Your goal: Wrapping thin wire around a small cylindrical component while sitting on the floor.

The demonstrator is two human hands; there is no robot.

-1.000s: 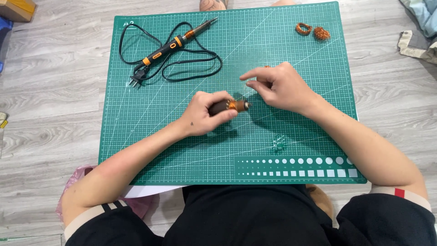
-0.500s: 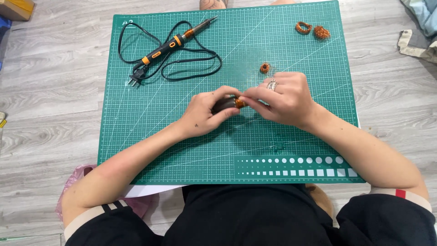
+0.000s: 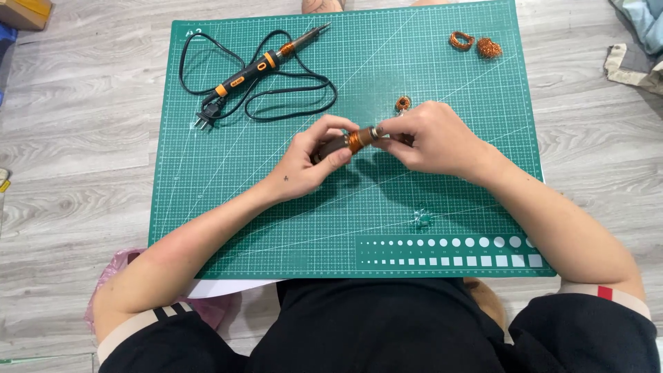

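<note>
My left hand [image 3: 309,160] grips a small dark cylindrical part with a copper-coloured winding [image 3: 351,141] above the middle of a green cutting mat [image 3: 228,207]. My right hand [image 3: 431,138] pinches the metal end of the same part, fingertips meeting those of the left hand. A small copper coil [image 3: 402,103] lies on the mat just beyond my right hand.
A black and orange soldering iron [image 3: 259,68] with its looped black cord lies at the mat's far left. Two copper coils [image 3: 476,44] rest at the far right corner. A small pale scrap [image 3: 422,219] lies near the mat's front. Cloth [image 3: 632,62] and wooden floor surround the mat.
My right hand has come back to the part held in the left hand and now pinches its end. A small copper coil has appeared on the mat beyond the hands.
</note>
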